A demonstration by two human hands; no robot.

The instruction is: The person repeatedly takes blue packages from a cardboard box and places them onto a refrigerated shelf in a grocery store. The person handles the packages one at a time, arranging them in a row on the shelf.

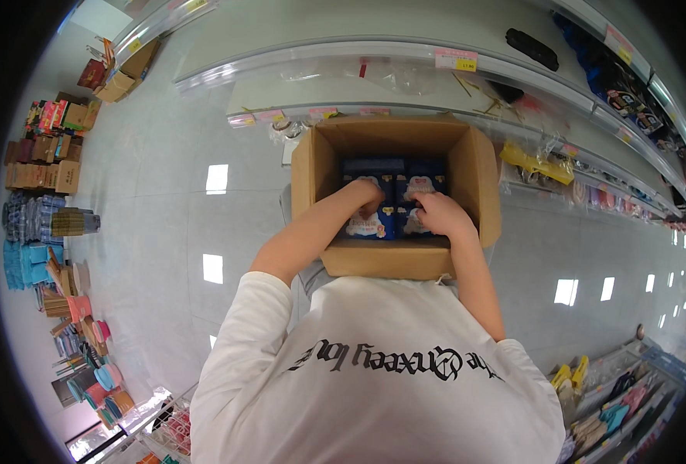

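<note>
An open cardboard box [389, 261] stands before me, with several blue printed packages [372, 227] packed in rows inside. Both my hands reach down into it. My left hand [369, 197] is bent over the packages in the left row, its fingertips pointing down and partly hidden. Over the right row, my right hand [443, 213] touches a blue package [418, 187] with its fingers curled. Whether either hand grips a package does not show clearly.
Shelves with price-tag rails [378, 46] run beyond the box, holding a black pouch [531, 49] and a yellow package [535, 165]. Stacked cardboard boxes [44, 176] and goods line the left wall. Behind me at the lower right stands another rack of goods [604, 414].
</note>
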